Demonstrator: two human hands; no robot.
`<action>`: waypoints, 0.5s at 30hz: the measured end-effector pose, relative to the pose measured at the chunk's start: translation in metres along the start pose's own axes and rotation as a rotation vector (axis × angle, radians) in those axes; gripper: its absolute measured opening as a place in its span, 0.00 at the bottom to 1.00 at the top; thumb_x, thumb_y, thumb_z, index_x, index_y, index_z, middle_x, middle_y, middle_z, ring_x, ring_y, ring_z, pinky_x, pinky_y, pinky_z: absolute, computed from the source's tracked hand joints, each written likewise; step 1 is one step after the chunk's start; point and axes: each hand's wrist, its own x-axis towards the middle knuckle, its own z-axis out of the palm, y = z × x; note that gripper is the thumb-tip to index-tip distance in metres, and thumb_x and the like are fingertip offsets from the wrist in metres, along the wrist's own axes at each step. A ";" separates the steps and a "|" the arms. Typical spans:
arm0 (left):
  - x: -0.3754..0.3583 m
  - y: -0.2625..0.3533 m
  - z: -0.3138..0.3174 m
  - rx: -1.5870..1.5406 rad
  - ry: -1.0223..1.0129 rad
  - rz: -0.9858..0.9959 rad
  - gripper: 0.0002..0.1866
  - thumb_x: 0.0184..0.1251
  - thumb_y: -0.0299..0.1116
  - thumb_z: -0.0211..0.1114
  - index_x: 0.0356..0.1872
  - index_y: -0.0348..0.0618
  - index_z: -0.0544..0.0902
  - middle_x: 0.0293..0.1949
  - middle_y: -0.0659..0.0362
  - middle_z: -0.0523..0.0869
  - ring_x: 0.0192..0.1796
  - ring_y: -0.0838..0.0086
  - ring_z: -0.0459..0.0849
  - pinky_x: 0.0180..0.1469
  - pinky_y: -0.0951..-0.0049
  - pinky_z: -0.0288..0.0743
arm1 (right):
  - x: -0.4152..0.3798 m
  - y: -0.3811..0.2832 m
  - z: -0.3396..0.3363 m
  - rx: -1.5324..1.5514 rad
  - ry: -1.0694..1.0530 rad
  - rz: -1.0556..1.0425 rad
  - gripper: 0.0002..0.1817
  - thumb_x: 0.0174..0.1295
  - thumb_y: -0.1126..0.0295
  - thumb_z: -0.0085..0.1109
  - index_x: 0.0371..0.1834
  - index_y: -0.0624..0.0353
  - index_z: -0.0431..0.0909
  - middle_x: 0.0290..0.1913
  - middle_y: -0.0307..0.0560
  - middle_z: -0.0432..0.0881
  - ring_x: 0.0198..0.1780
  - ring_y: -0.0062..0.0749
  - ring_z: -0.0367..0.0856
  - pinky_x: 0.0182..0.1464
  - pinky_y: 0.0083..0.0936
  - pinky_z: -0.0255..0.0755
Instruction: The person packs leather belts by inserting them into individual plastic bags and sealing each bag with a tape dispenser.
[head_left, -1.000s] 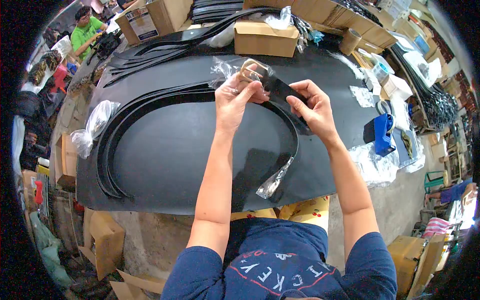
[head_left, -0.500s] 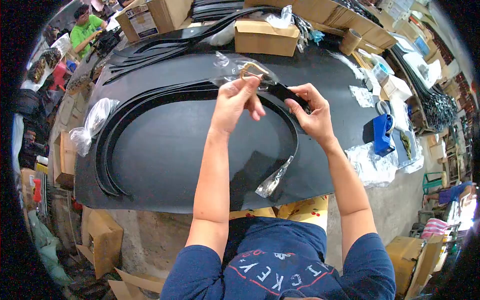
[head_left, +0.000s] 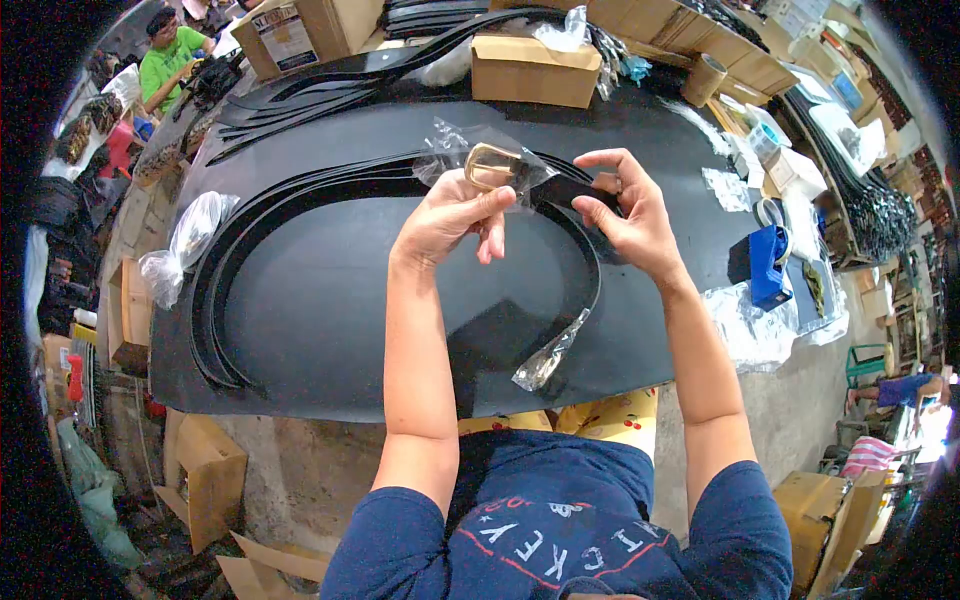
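My left hand (head_left: 448, 218) pinches the gold buckle (head_left: 493, 167) of a black belt (head_left: 562, 190) between thumb and fingers. Clear plastic film (head_left: 446, 146) surrounds the buckle and sticks out to its left. To the right, my right hand (head_left: 640, 220) has its thumb and fingers around the black strap just past the buckle. Below both hands, several long black belts (head_left: 207, 290) lie in a wide curve on the dark table (head_left: 400, 290). One strap end, wrapped in clear plastic (head_left: 550, 352), points toward the front edge.
A cardboard box (head_left: 535, 72) and more black straps (head_left: 300, 108) lie along the back. A blue tape dispenser (head_left: 769, 270) stands at the right beside crumpled plastic (head_left: 750, 325). At left is a plastic bundle (head_left: 190, 245). A person in green (head_left: 168, 65) sits far left.
The buckle has turned so that its broad gold face shows toward me. My left hand has shifted slightly left and down, and the right hand's fingers have spread somewhat.
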 end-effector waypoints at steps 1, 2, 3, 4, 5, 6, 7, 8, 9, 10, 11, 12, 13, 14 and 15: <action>0.001 -0.003 -0.001 0.000 0.001 0.000 0.12 0.67 0.36 0.65 0.38 0.37 0.77 0.17 0.56 0.81 0.15 0.75 0.80 0.14 0.81 0.72 | 0.000 0.002 0.002 -0.078 0.011 -0.048 0.20 0.58 0.81 0.63 0.54 0.59 0.71 0.34 0.40 0.82 0.35 0.15 0.77 0.35 0.13 0.70; 0.002 -0.006 -0.002 -0.084 -0.040 0.018 0.14 0.68 0.36 0.65 0.43 0.35 0.77 0.17 0.56 0.81 0.15 0.75 0.80 0.14 0.81 0.72 | -0.002 0.001 0.004 -0.129 0.038 -0.081 0.22 0.58 0.82 0.62 0.56 0.59 0.70 0.36 0.42 0.83 0.38 0.17 0.78 0.38 0.14 0.71; 0.003 -0.005 0.001 -0.169 -0.083 0.034 0.17 0.68 0.36 0.64 0.49 0.33 0.77 0.17 0.56 0.81 0.15 0.75 0.80 0.15 0.82 0.72 | -0.002 -0.001 0.005 -0.130 0.037 -0.081 0.22 0.58 0.82 0.62 0.56 0.59 0.70 0.36 0.42 0.83 0.38 0.17 0.78 0.38 0.14 0.71; 0.006 -0.003 0.003 -0.208 -0.166 -0.001 0.24 0.69 0.37 0.63 0.60 0.32 0.72 0.17 0.56 0.81 0.15 0.76 0.80 0.15 0.82 0.72 | -0.003 -0.002 0.006 -0.138 0.052 -0.064 0.23 0.58 0.83 0.62 0.57 0.59 0.70 0.37 0.42 0.83 0.39 0.17 0.78 0.40 0.15 0.72; 0.008 -0.005 0.009 -0.211 -0.169 -0.002 0.24 0.69 0.37 0.63 0.60 0.32 0.72 0.17 0.56 0.81 0.15 0.76 0.80 0.15 0.82 0.72 | -0.004 -0.003 0.007 -0.147 0.068 -0.046 0.24 0.58 0.83 0.62 0.58 0.59 0.69 0.39 0.43 0.83 0.41 0.18 0.79 0.41 0.15 0.72; 0.010 -0.009 0.017 -0.105 -0.130 -0.047 0.26 0.69 0.37 0.63 0.63 0.34 0.70 0.18 0.57 0.81 0.15 0.76 0.80 0.15 0.83 0.73 | -0.004 -0.003 0.011 -0.148 0.070 -0.045 0.24 0.58 0.83 0.62 0.58 0.59 0.69 0.39 0.43 0.83 0.41 0.18 0.79 0.41 0.15 0.72; 0.013 -0.012 0.025 0.003 -0.088 -0.090 0.28 0.70 0.37 0.62 0.66 0.35 0.68 0.18 0.57 0.82 0.15 0.76 0.80 0.16 0.83 0.73 | -0.002 -0.002 0.016 -0.108 0.071 -0.114 0.25 0.58 0.83 0.61 0.60 0.59 0.69 0.41 0.44 0.83 0.41 0.18 0.78 0.42 0.15 0.72; 0.017 -0.018 0.029 -0.019 -0.043 -0.110 0.27 0.68 0.36 0.64 0.64 0.37 0.71 0.19 0.57 0.82 0.16 0.75 0.81 0.16 0.82 0.73 | -0.002 0.000 0.018 -0.065 0.071 -0.183 0.25 0.59 0.83 0.60 0.61 0.59 0.68 0.43 0.44 0.82 0.42 0.18 0.78 0.42 0.15 0.72; 0.018 -0.021 0.027 -0.020 -0.042 -0.111 0.27 0.68 0.36 0.64 0.64 0.37 0.71 0.19 0.57 0.82 0.16 0.75 0.81 0.16 0.82 0.73 | -0.002 0.001 0.017 -0.065 0.070 -0.181 0.25 0.59 0.83 0.60 0.61 0.59 0.68 0.43 0.44 0.82 0.42 0.18 0.78 0.42 0.15 0.72; 0.018 -0.022 0.025 -0.012 -0.064 -0.108 0.27 0.67 0.37 0.65 0.64 0.37 0.71 0.19 0.57 0.83 0.16 0.75 0.82 0.16 0.82 0.73 | -0.003 0.002 0.015 0.011 0.053 -0.100 0.25 0.60 0.83 0.60 0.61 0.60 0.68 0.45 0.43 0.82 0.42 0.18 0.78 0.42 0.15 0.72; 0.019 -0.022 0.023 -0.002 -0.086 -0.103 0.28 0.66 0.37 0.66 0.64 0.38 0.71 0.19 0.56 0.83 0.17 0.75 0.82 0.17 0.82 0.74 | -0.001 0.003 0.011 0.086 0.034 -0.023 0.24 0.61 0.82 0.59 0.61 0.60 0.68 0.47 0.43 0.82 0.42 0.18 0.78 0.43 0.15 0.72; 0.017 -0.017 0.025 -0.003 -0.101 -0.145 0.25 0.65 0.38 0.67 0.59 0.36 0.74 0.18 0.55 0.83 0.17 0.74 0.83 0.17 0.82 0.74 | -0.002 0.006 0.007 0.086 0.030 -0.025 0.24 0.61 0.82 0.59 0.61 0.60 0.68 0.47 0.43 0.82 0.42 0.18 0.78 0.43 0.15 0.72; 0.017 -0.017 0.024 0.000 -0.100 -0.143 0.25 0.65 0.38 0.67 0.59 0.36 0.74 0.18 0.55 0.83 0.17 0.74 0.83 0.17 0.82 0.74 | -0.002 0.010 0.001 0.045 -0.004 0.023 0.22 0.61 0.82 0.59 0.60 0.61 0.70 0.47 0.42 0.82 0.42 0.18 0.78 0.43 0.15 0.72; 0.017 -0.020 0.023 0.020 -0.105 -0.176 0.22 0.65 0.38 0.67 0.55 0.36 0.76 0.18 0.54 0.83 0.17 0.74 0.82 0.16 0.82 0.73 | -0.001 0.012 -0.003 0.003 -0.039 0.068 0.20 0.62 0.81 0.58 0.58 0.62 0.72 0.47 0.41 0.82 0.43 0.18 0.78 0.44 0.15 0.72; 0.017 -0.021 0.024 0.038 -0.111 -0.212 0.20 0.65 0.39 0.67 0.51 0.35 0.77 0.18 0.54 0.83 0.16 0.74 0.82 0.16 0.82 0.73 | -0.001 0.012 -0.004 0.003 -0.042 0.067 0.20 0.62 0.81 0.58 0.58 0.62 0.72 0.47 0.41 0.82 0.43 0.18 0.78 0.44 0.15 0.72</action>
